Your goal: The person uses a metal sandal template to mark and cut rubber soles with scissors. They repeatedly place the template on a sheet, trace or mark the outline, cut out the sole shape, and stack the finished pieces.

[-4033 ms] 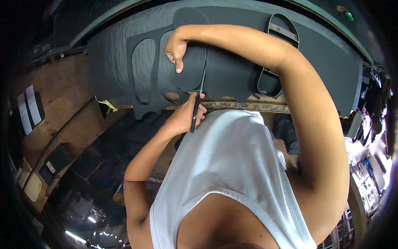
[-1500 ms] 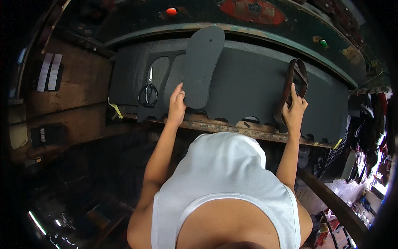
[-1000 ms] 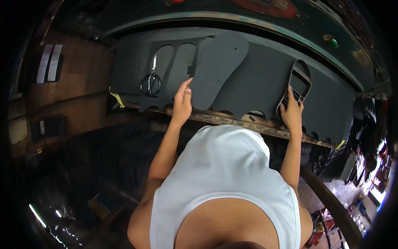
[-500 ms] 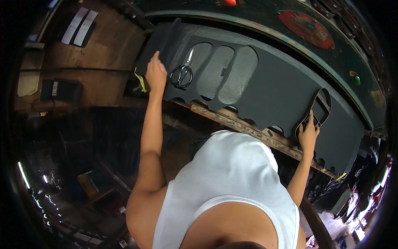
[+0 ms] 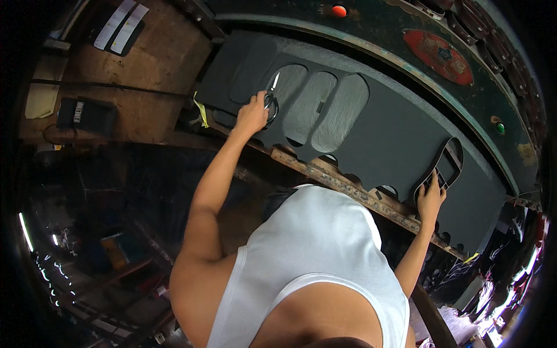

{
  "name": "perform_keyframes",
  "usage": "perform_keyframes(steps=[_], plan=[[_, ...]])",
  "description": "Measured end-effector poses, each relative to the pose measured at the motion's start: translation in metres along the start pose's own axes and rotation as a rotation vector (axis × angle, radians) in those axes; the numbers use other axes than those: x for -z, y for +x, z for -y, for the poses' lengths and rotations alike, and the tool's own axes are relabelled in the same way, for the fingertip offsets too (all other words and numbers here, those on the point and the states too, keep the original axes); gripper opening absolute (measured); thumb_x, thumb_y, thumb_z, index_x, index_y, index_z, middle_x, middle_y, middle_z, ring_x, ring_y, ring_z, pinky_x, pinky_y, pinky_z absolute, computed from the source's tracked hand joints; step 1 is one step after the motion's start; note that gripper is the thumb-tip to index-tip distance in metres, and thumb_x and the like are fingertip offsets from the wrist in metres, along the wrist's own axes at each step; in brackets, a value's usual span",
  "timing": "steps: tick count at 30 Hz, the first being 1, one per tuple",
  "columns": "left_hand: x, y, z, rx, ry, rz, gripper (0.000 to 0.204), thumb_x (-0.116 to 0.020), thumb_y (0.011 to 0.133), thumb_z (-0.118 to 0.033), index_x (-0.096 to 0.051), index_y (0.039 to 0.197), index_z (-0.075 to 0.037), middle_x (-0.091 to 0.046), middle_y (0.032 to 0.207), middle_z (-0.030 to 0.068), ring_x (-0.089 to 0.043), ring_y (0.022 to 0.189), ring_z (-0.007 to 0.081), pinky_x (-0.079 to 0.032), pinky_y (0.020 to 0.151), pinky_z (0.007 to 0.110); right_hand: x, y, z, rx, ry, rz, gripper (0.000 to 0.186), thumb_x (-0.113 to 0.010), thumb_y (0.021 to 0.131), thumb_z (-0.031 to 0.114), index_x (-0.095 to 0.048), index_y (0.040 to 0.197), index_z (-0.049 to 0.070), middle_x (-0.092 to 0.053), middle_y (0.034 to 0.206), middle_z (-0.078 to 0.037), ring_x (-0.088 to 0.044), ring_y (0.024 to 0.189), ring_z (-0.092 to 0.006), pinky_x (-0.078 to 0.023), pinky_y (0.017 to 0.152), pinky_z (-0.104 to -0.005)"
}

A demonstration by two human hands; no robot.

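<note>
My left hand (image 5: 252,116) is closed on the black handles of a pair of scissors (image 5: 273,100), whose bright blades point away from me. The scissors lie over a dark foam sheet (image 5: 394,122) with sole-shaped cutouts (image 5: 341,113) showing a greyish surface beneath. To the left of the scissors rests a dark sole-shaped piece (image 5: 250,72). Farther right, my right hand (image 5: 430,197) grips the near end of a sole-shaped cutting die (image 5: 449,165), a metal band with crossbars, standing on the sheet.
A worn ledge (image 5: 342,182) runs along the near edge, close to my body. Behind the sheet stands a dark green machine beam (image 5: 371,29) with a red oval plate (image 5: 438,56) and a green button (image 5: 500,127). On the left, a wooden surface (image 5: 168,52) bears a black box (image 5: 87,114).
My left hand has moved right and nearer from the sheet's left end onto the scissors. A raised dark flap there now lies flat. My right hand stays on the cutting die.
</note>
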State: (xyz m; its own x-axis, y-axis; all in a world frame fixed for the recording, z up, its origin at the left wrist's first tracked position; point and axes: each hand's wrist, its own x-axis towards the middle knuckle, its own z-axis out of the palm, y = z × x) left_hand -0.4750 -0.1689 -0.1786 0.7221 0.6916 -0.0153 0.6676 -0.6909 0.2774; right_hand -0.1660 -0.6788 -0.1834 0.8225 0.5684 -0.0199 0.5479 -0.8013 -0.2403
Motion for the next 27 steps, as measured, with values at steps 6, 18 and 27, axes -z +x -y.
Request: perform_keyframes(steps=[6, 18, 27], plan=[[0.034, 0.019, 0.066, 0.105, -0.117, -0.304, 0.042, -0.065, 0.096, -0.020, -0.053, 0.136, -0.010, -0.064, 0.129, 0.0209, -0.063, 0.117, 0.0434, -0.052, 0.094, 0.050, -0.007, 0.003, -0.005, -0.009, -0.063, -0.039, 0.065, -0.065, 0.094, 0.010, -0.042, 0.155, 0.012, -0.068, 0.100, -0.019, -0.065, 0.104, -0.0341, -0.033, 0.113, -0.0535], [0.069, 0.039, 0.004, 0.001, -0.089, -0.245, 0.041, -0.065, 0.098, -0.023, -0.062, 0.134, -0.003, -0.058, 0.133, 0.0194, -0.058, 0.126, 0.0376, -0.045, 0.107, 0.049, 0.092, -0.026, 0.000, 0.027, 0.699, -0.022, 0.053, -0.067, 0.092, 0.011, -0.062, 0.146, 0.012, -0.064, 0.100, -0.010, -0.050, 0.093, -0.0241, -0.042, 0.092, -0.0333], [0.089, 0.015, -0.225, -0.743, -0.414, 1.168, 0.062, -0.058, 0.102, -0.053, -0.065, 0.128, 0.003, -0.072, 0.118, 0.0134, -0.068, 0.104, 0.0266, -0.051, 0.096, 0.036, 0.104, 0.012, 0.105, 0.317, 1.679, 1.105, 0.043, -0.064, 0.097, 0.026, -0.066, 0.129, -0.003, -0.064, 0.097, -0.007, -0.060, 0.087, -0.0153, -0.050, 0.076, -0.0311]])
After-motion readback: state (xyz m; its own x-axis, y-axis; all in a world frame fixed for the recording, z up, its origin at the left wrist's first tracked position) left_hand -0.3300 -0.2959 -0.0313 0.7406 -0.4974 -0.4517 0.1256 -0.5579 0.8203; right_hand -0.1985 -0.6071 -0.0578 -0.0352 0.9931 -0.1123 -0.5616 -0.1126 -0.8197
